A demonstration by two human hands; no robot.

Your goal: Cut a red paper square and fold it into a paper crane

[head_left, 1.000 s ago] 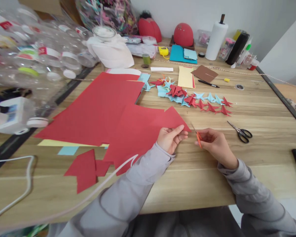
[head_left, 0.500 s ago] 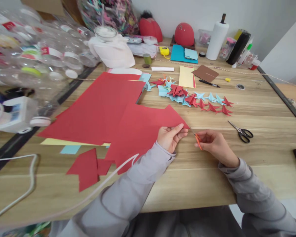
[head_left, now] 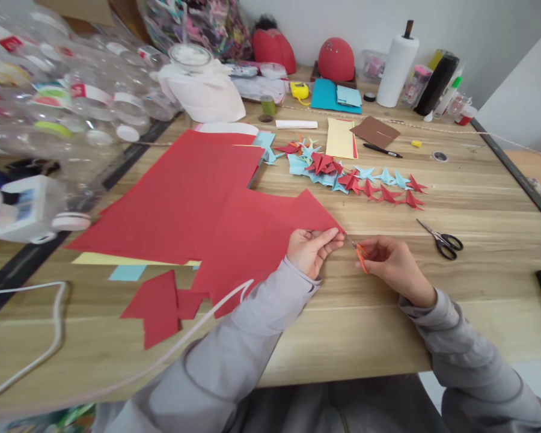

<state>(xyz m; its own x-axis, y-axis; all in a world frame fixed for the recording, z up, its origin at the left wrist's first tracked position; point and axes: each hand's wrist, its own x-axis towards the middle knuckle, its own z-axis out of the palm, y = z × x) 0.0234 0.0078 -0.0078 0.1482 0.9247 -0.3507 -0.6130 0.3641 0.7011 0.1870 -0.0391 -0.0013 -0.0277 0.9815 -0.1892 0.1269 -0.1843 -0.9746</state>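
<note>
My left hand pinches the right corner of a large red sheet of paper, thumb on top. Small orange-handled scissors are held in my right hand, and their blades reach the paper's edge close to my left fingertips. Whether the blades are apart is too small to tell. More red paper lies under and behind the sheet. Red cut pieces rest to the left of my left forearm. Black-handled scissors lie to the right of my right hand.
Folded red and blue paper figures lie beyond my hands. A black pen and a brown paper square are farther back. Many plastic bottles crowd the left side. A white cable crosses above my left sleeve.
The orange scissors' blades have come up against the paper corner, and more of their metal shows. My left hand keeps its pinch. The view has shifted slightly.
</note>
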